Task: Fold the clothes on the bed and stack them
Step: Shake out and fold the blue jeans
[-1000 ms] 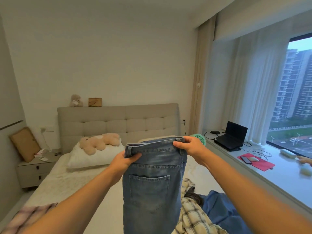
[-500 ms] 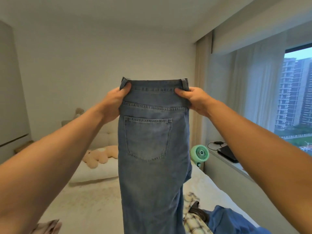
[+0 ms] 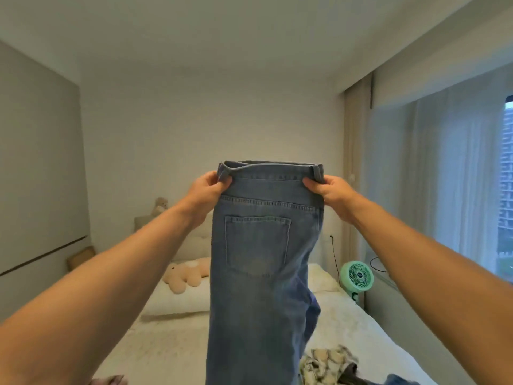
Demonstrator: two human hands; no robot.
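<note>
With both arms stretched out in front of us, we hold a pair of blue jeans (image 3: 258, 273) up by the waistband. Our left hand (image 3: 206, 194) pinches the left end of the waistband, thumb on the near side and fingers curled round behind the denim. Our right hand (image 3: 330, 194) grips the right end the same way, just below a belt loop. Between the two hands the waistband runs roughly level and fairly taut. From there the jeans hang straight down with a back pocket facing us, and their lower part runs out of view at the bottom edge.

Below and behind the jeans lies the bed (image 3: 166, 345) with its pale cover. On it, low and to the right of the hanging denim, a crumpled plaid shirt (image 3: 327, 362) lies in a heap, and a bit of blue cloth (image 3: 399, 380) shows at the bottom edge beside it. Further up the bed a white pillow (image 3: 177, 301) carries a beige plush toy (image 3: 186, 275). Beside the bed on the right stands a green fan (image 3: 356, 276), near the curtained window (image 3: 458, 173).
</note>
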